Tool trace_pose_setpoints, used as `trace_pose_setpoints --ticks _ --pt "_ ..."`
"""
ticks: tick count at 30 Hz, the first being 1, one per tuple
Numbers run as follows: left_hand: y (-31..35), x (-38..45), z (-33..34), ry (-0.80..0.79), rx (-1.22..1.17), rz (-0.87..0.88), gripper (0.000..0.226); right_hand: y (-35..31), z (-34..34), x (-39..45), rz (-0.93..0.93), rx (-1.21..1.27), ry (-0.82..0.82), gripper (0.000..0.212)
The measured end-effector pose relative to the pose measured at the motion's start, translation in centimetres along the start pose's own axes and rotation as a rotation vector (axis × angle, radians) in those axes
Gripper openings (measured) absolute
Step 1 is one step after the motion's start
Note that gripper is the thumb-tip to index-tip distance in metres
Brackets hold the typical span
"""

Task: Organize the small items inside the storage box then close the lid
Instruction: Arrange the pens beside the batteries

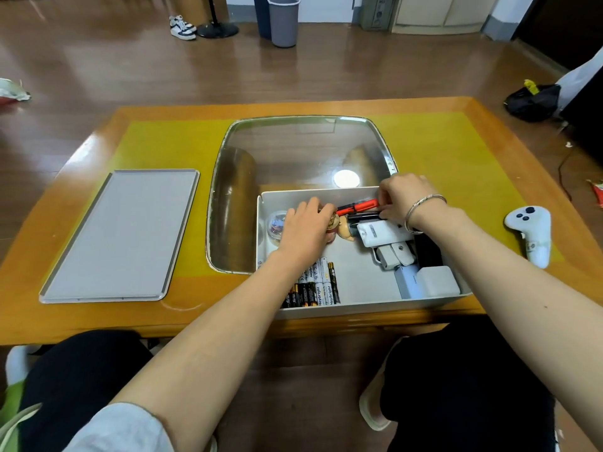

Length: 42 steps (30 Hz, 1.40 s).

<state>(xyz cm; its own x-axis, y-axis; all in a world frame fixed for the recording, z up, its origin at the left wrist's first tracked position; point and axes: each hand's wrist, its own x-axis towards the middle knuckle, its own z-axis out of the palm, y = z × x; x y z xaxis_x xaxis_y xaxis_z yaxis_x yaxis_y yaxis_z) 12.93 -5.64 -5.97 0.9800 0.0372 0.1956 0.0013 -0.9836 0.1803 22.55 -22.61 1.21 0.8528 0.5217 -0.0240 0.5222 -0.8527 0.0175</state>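
Note:
An open white storage box (359,309) stands at the table's near edge. Inside it lie several batteries (321,288) at the front, a clear round container (275,223) at the left, a small figurine (344,228), a white flat device (381,233), white cases (396,256) and a grey block (430,282). My left hand (305,228) curls over a small red and gold item (332,223) in the middle of the box. My right hand (406,199) pinches the end of a red and black pen (357,207) by the far wall. The grey lid (124,236) lies flat on the table to the left.
A glass panel (303,151) is set in the yellow table top behind the box. A white handheld controller (532,233) lies right of the box. A grey bin (283,21), a stand base and shoes are on the wooden floor beyond.

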Motion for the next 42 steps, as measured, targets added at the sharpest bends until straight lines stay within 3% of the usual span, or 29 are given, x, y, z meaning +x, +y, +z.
trace_pose_setpoints --ticks 6,9,21,27,33,36,42 --pt "0.7 0.4 0.0 0.068 -0.018 0.025 0.046 0.1 1.0 -0.5 -0.067 -0.047 0.039 0.013" --pt "1.6 1.2 -0.1 0.100 -0.012 0.063 0.036 0.5 1.1 -0.4 -0.046 -0.009 0.070 0.011" --pt "2.7 4.2 -0.1 -0.002 0.072 0.160 0.020 0.6 1.6 -1.8 -0.017 0.070 0.136 0.010" --pt "2.3 4.6 -0.6 0.032 0.017 0.165 0.018 0.4 1.5 -2.8 -0.002 0.133 0.194 0.006" --pt "2.2 4.8 -1.3 0.051 -0.055 0.167 0.023 0.3 2.2 -3.6 -0.019 0.179 0.182 0.020" --pt "1.7 4.7 -2.3 0.088 -0.134 0.124 0.023 0.2 2.3 -3.8 0.032 0.206 0.219 0.019" --pt "-0.4 2.9 -4.7 0.175 -0.254 0.021 0.023 -0.4 1.8 -3.8 0.075 0.232 0.328 0.037"
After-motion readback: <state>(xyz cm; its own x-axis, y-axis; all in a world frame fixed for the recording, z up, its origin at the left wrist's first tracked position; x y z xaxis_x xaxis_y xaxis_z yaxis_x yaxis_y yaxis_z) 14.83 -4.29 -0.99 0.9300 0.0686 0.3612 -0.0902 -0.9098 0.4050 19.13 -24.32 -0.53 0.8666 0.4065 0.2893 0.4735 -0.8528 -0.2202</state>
